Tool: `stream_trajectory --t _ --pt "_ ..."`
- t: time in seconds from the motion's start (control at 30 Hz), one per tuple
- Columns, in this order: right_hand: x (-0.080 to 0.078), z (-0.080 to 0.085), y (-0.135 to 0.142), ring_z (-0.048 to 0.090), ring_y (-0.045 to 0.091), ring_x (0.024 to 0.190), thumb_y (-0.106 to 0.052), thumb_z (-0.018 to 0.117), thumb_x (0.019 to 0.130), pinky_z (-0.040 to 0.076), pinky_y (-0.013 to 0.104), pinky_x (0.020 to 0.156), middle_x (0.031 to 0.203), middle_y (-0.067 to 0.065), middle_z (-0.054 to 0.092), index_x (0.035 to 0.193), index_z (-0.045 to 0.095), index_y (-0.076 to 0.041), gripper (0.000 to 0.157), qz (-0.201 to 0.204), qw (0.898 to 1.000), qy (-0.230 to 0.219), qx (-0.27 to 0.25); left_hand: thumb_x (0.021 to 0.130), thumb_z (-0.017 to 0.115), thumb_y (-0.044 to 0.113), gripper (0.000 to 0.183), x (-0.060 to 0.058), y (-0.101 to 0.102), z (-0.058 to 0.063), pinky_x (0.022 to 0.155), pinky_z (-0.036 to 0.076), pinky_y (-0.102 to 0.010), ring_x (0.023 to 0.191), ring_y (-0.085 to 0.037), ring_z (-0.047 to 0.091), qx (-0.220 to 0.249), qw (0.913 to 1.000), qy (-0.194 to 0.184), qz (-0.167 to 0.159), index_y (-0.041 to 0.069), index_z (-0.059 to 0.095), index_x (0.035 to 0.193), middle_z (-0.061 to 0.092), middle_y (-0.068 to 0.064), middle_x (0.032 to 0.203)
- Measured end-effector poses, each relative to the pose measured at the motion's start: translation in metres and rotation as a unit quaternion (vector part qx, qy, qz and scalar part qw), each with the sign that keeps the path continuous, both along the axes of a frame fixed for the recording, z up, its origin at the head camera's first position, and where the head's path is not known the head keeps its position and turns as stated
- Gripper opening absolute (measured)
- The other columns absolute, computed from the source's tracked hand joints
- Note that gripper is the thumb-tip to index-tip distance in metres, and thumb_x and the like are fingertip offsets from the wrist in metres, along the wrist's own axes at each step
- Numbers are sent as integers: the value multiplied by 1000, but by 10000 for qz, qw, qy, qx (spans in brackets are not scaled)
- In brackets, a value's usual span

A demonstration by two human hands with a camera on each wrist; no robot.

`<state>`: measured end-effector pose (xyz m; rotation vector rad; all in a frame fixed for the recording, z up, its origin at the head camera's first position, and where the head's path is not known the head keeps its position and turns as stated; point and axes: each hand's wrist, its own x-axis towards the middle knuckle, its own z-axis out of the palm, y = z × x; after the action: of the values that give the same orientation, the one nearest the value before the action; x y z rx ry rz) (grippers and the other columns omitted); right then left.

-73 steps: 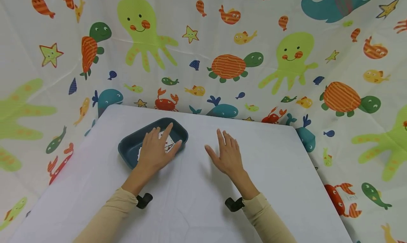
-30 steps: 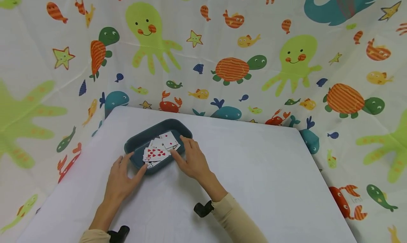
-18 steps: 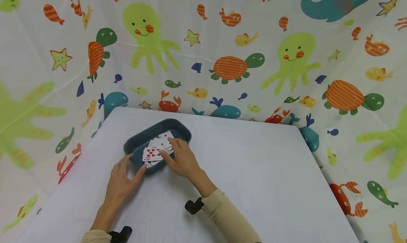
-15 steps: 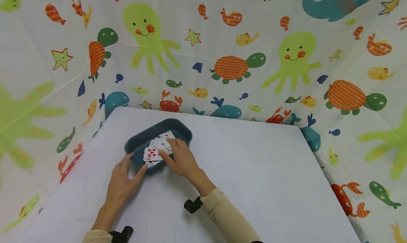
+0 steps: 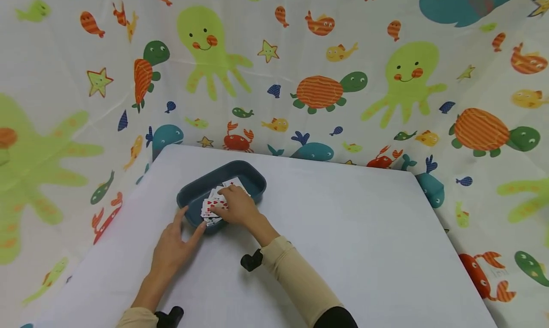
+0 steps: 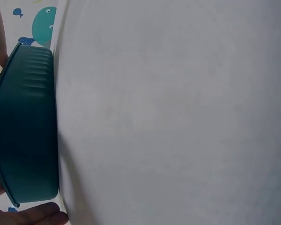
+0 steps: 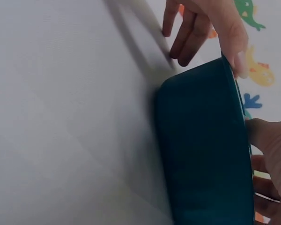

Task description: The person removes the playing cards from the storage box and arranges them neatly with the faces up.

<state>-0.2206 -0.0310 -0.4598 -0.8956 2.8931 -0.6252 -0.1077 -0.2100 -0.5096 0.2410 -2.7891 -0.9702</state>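
A dark teal tray (image 5: pixel 188 192) stands at the left of the white table, with several playing cards (image 5: pixel 209 206) lying in it face up. My left hand (image 5: pixel 170 244) touches the tray's near left end. Its thumb and forefinger are spread around the corner. In the right wrist view the left thumb lies on the rim, with other fingers hanging outside. My right hand (image 5: pixel 238 206) reaches over the near rim, its thumb and fingertips down at the cards. Thumb and forefinger stand apart, and whether they pinch any card is hidden. The right hand (image 7: pixel 274 159) also shows behind the tray wall.
The white table (image 5: pixel 343 232) extends far to the right of the tray. A white cloth (image 5: pixel 274 27) printed with sea animals hangs behind and at both sides. Each wrist carries a small black camera (image 5: pixel 251 260).
Both hands have come to the tray: the left went to its near left end, the right in over the cards. The right hand has since shifted left across them. The head view has turned slightly.
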Motion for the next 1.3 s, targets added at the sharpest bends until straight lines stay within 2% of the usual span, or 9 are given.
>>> stream_trajectory --t 0.1,0.2,0.37,0.53,0.67,0.83,1.07,1.3 --pt "-7 -3 -6 55 21 132 -49 71 94 48 39 106 143 5 60 142 61 -15 60 44 9996 -185 229 98 57 60 85 1 2 -1 95 44 -70 125 -57 52 -10 10000 -43 3 8 30 159 50 -39 141" --pt "-13 -8 -10 54 21 133 -51 72 92 47 40 107 144 5 59 143 60 -16 63 -87 9986 -305 417 98 58 60 84 2 4 -3 93 45 -69 123 -56 54 -38 10000 0 14 8 32 158 52 -38 139" --pt "-25 -13 -12 52 23 133 -50 72 93 47 40 106 145 7 57 144 57 -15 64 -570 9968 -402 401 97 60 59 82 1 5 -4 91 47 -67 119 -54 58 -90 9999 125 34 9 34 157 56 -37 135" --pt "-38 -16 -10 49 23 133 -50 71 93 46 40 107 148 9 53 147 54 -14 67 -1124 9919 -470 352 97 58 62 83 1 4 -4 90 48 -67 119 -53 58 -132 9998 78 96 11 33 158 57 -36 135" --pt "-46 -16 -10 48 23 133 -50 71 93 45 40 109 149 10 51 150 51 -14 70 -1350 9885 -548 408 96 58 63 83 1 3 -2 90 48 -67 120 -53 58 -148 9998 74 133 12 33 158 56 -35 136" --pt "-52 -16 -12 49 24 135 -50 76 90 45 41 109 149 10 51 150 50 -14 74 -1379 9863 -714 551 96 57 64 84 1 2 0 92 48 -67 122 -52 57 -178 9997 5 177 14 33 158 55 -34 138" --pt "-55 -15 -12 52 24 134 -41 84 85 45 41 109 147 10 53 149 50 -13 77 -1347 9856 -834 583 96 56 66 84 1 2 2 93 48 -66 122 -50 57 -195 9995 -116 202 15 32 159 55 -33 140" --pt "-56 -17 -12 54 23 130 -34 87 83 45 40 108 142 8 57 146 53 -13 74 -1347 9853 -1004 317 95 54 68 86 1 2 2 94 47 -65 122 -50 56 -168 9992 -293 234 15 31 159 54 -33 140"
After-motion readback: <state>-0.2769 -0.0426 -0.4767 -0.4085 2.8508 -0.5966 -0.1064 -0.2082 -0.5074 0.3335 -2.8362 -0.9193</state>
